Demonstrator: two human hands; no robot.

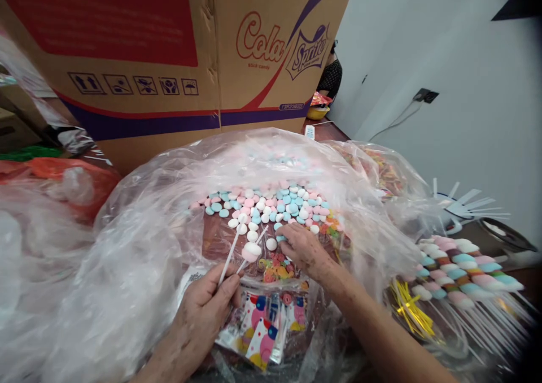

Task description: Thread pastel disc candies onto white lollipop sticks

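Pinched in my left hand [212, 298] are two thin white sticks [230, 257]. One carries a white and a pink marshmallow [251, 251] near its upper part; the other slants up to the left, its tip over the white pieces. My right hand [305, 250] reaches into a pile of pink, white and pale blue marshmallows [292, 205], its fingers curled at a blue marshmallow [279, 238]. A loose white marshmallow [271, 244] lies beside those fingers. Gummy candies [277, 268] sit below, above several colourful printed wrappers [262, 332].
Clear plastic bags [139, 247] surround the pile. A large cardboard box [169, 44] stands behind it. On the right lie several finished marshmallow skewers [466, 273], gold twist ties [410, 309] and a mug holding white sticks [470, 205]. A red bag [88, 191] is at left.
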